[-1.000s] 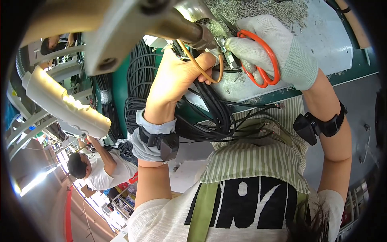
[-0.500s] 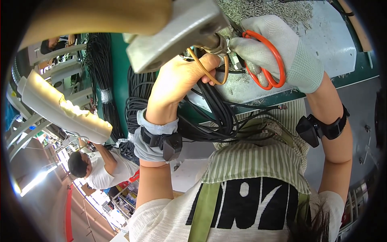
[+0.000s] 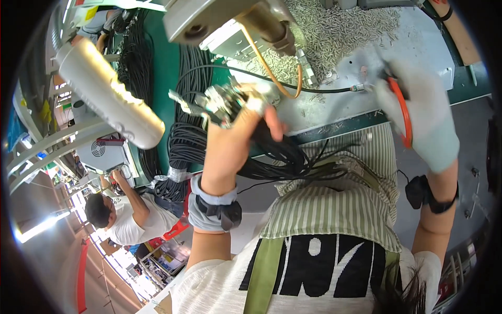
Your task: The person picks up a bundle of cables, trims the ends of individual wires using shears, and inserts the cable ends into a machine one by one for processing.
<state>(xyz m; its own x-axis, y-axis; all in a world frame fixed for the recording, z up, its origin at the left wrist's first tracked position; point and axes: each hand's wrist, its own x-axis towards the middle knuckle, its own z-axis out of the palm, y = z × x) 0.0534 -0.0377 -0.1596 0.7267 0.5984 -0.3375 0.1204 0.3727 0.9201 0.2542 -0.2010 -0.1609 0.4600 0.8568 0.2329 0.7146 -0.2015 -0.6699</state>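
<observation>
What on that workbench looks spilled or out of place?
Small silvery bits lie scattered across the pale board, with strays along its near edge. They look spilled because they're strewn unevenly, outside any visible container, though that may be normal here.

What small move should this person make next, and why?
Perhaps steady the cable end with the right hand: that single metal tip sits right beside it, while the left hand grips a bunch of cables. The right hand also holds a red-handled tool; blur hides whether it touches the tip.
</observation>
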